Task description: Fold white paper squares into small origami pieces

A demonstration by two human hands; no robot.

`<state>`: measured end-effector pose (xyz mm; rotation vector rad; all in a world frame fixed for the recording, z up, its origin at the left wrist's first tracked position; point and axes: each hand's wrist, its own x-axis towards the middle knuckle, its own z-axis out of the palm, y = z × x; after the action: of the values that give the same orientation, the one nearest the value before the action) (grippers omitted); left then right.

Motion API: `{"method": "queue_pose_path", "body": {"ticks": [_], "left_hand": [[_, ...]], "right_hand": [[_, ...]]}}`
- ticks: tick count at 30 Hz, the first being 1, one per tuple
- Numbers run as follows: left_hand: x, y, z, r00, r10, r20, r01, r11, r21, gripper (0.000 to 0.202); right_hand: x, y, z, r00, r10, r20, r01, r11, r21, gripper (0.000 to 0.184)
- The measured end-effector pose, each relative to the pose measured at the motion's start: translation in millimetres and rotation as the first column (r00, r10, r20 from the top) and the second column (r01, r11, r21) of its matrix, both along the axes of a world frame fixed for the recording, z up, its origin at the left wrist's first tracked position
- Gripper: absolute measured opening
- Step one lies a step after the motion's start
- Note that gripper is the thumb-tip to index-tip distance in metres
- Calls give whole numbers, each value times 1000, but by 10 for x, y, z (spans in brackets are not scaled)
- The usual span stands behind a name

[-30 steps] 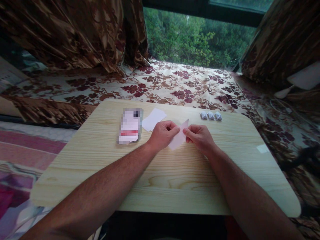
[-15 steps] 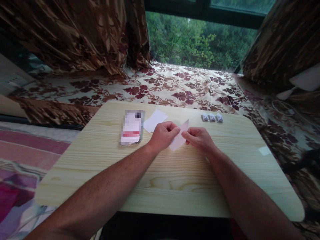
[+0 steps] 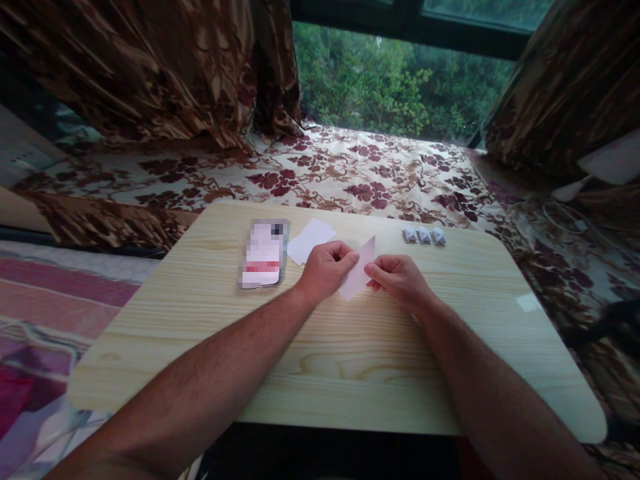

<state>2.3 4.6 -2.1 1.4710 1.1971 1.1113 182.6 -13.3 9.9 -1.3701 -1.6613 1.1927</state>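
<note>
Between my hands, a small white sheet of paper [image 3: 361, 270] is held tilted above the wooden table [image 3: 350, 393]. My left hand [image 3: 327, 268] is closed on its left edge, thumb on top. At its right edge, my right hand [image 3: 397, 277] pinches the paper between thumb and fingers. Several loose white paper sheets [image 3: 311, 240] lie just beyond my left hand. Three small folded white paper pieces [image 3: 425, 235] stand in a row near the far edge of the table, beyond my right hand.
A phone-like object [image 3: 264, 253], partly pixelated, lies on the table's left side. Near the right edge is a white scrap [image 3: 527, 303]. A ledge with floral cloth [image 3: 370, 173] runs behind the table, below a window and patterned curtains [image 3: 200, 80].
Both hands stay almost in place on the paper. The sheet's upper tip has shifted slightly left, and my right hand's fingers have moved a little beneath it.
</note>
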Motion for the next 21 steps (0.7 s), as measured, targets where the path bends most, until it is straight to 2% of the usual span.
{"method": "queue_pose_path", "body": {"ticks": [10,16,21], "left_hand": [[2,1,12,999,34,4,-34,999,-12,27],[-12,16,8,998,65,7,-65,998,-5,28],[-1,14,18,998,60,16,-60,998,-20,29]], "right_hand": [[10,7,-58,999,2,-37,-2,1000,-11,33],[16,-2,-27,997,74,21,-75,997,4,35],[29,6,-67,998,57,-34,-57,998,-2,33]]}}
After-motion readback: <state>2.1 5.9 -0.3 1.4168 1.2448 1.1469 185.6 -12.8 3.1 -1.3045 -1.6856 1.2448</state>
